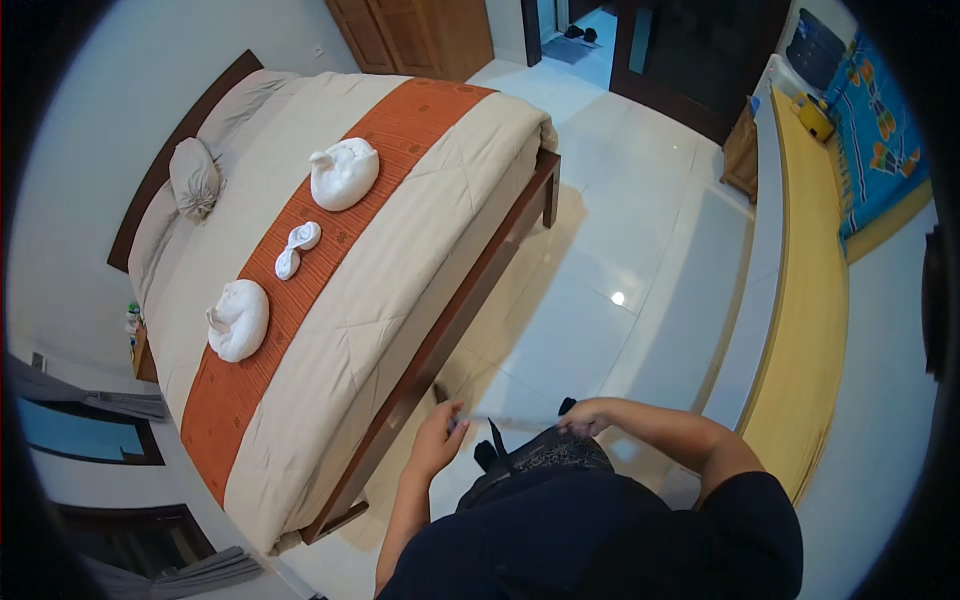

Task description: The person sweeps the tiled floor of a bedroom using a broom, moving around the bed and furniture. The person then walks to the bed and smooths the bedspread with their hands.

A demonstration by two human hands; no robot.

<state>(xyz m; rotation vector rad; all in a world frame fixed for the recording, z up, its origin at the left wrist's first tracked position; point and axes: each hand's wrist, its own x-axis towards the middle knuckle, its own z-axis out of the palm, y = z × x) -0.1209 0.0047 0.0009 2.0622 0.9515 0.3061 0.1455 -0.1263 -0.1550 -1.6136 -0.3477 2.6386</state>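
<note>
My left hand (437,440) is at waist height beside the foot of the bed, its thumb and fingers closed together. My right hand (588,415) is in front of my dark clothing, with its fingers curled and slightly blurred. A faint, pale, thin line seems to run between the two hands; what it is cannot be made out. Black ties (495,445) hang at the front of my clothes, between the hands. On the bed (385,290) lie two white towels folded into rounded shapes, the far one (345,175) and the near one (240,320), with a small twisted white towel (297,250) between them.
An orange runner (405,125) crosses the bed, and its wooden frame (455,320) edges the floor walkway. A long yellow-topped counter (810,330) lines the right wall, with a yellow object (815,118) on it. A dark door (690,60) and wooden wardrobe (420,35) stand at the back.
</note>
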